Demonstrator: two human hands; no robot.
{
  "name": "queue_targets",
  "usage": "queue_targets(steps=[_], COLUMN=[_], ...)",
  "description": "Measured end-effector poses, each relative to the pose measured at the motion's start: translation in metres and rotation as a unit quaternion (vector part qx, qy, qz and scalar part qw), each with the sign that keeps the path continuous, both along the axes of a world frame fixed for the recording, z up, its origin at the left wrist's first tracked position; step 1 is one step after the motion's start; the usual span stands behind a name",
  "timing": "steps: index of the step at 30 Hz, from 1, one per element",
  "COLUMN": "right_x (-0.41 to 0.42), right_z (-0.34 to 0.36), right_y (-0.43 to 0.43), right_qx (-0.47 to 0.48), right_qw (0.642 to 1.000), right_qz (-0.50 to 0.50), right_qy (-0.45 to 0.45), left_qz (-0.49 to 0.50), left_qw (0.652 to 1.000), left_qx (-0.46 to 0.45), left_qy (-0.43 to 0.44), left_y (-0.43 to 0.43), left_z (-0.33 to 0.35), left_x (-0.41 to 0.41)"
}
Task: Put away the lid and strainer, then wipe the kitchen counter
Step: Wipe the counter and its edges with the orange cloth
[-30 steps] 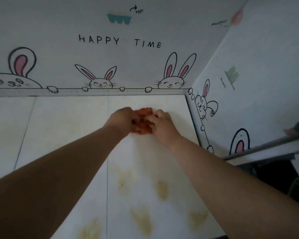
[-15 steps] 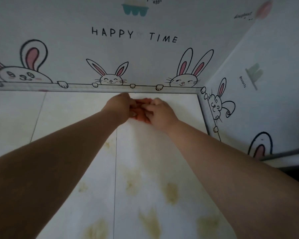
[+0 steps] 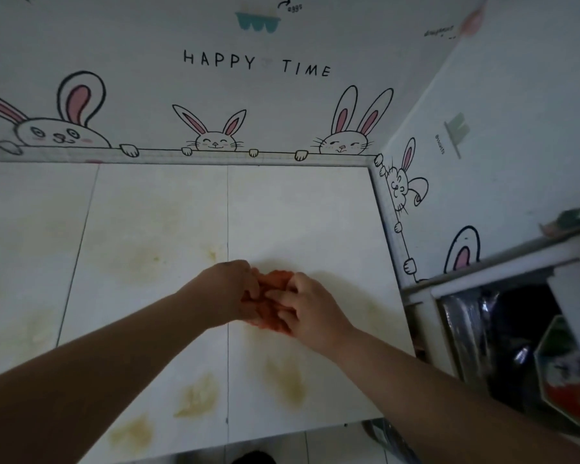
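Orange cloth [image 3: 274, 282] sits on the counter [image 3: 141, 229], abt in the mid, a bit to the right, well away from the far wall. It's all scrunched up w/ both hands on top, so only a small orange bit shows btwn them. Left hand [image 3: 226, 289] grips the left side of the cloth, fingers bent down over it. Right hand [image 3: 315, 311] grips the right & near side, fingers bent onto it too. The fingertips of both hands nearly meet on the cloth. Both bare arms reach in from the near edge.

Counter is white, made of big tiles w/ thin dark lines [image 3: 227, 212] btwn them. One line runs near-to-far, right under the left hand. Yellow-brown stains [image 3: 195, 396] are on it: a few close to the near edge, faint ones on the left, & one just far of the hands.

Far wall [image 3: 114, 45] is white w/ drawn bunnies [image 3: 215, 140] peeking over a line, pink in the ears. Above them are the words "HAPPY TIME" [image 3: 257, 63]. Higher up is a small teal egg tray pic [image 3: 257, 21].

Right wall [image 3: 523, 78] has more bunnies [image 3: 404, 185] & meets the far wall at the corner.

Just beside the counter on the right is a white shelf [image 3: 482, 272]. Dark shiny bags [image 3: 503, 329] are under its top, w/ a box [image 3: 570, 373] that has a red & green pic. Smth greenish lies on top of the shelf, too blurry to tell what. At the very near edge a bit of tiled floor [image 3: 315, 443] shows.
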State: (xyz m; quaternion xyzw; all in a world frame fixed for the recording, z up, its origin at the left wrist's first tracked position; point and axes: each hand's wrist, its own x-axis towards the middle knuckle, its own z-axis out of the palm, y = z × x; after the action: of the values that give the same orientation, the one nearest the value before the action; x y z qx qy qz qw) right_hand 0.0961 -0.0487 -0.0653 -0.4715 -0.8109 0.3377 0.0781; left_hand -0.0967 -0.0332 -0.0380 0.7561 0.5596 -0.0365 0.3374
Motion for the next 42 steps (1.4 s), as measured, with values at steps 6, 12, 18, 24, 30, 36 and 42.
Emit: queue_targets(steps=[6, 12, 18, 24, 30, 36, 42], right_x=[-0.014, -0.058, -0.11, -0.11, -0.099, -0.074, -0.052], right_z=[-0.002, 0.003, 0.01, -0.002, -0.007, 0.002, 0.003], right_y=[0.049, 0.137, 0.191, 0.193, 0.139, 0.066, -0.003], right_qx=[-0.029, 0.001, -0.149, 0.0, 0.07, 0.044, 0.022], right_qw=[0.999, 0.998, 0.934, 0.983, 0.997, 0.998, 0.996], right_qz=[-0.011, -0.041, -0.193, -0.152, -0.007, 0.049, 0.082], right_qy=[0.022, 0.038, 0.262, 0.107, -0.025, -0.024, -0.012], left_qz=[0.088, 0.138, 0.225, 0.254, 0.254, 0.178, 0.133], left_qw=[0.996, 0.984, 0.962, 0.958, 0.955, 0.971, 0.984], left_qx=[0.034, 0.109, 0.137, 0.132, 0.15, 0.16, 0.118], left_qy=[0.0, 0.027, 0.07, 0.011, -0.021, 0.0, -0.008], left_y=[0.027, 0.098, 0.161, 0.148, 0.079, -0.003, -0.065], left_z=[-0.004, 0.004, -0.003, -0.013, -0.021, -0.022, -0.015], left_x=[-0.011, -0.036, -0.049, -0.057, -0.06, -0.049, -0.042])
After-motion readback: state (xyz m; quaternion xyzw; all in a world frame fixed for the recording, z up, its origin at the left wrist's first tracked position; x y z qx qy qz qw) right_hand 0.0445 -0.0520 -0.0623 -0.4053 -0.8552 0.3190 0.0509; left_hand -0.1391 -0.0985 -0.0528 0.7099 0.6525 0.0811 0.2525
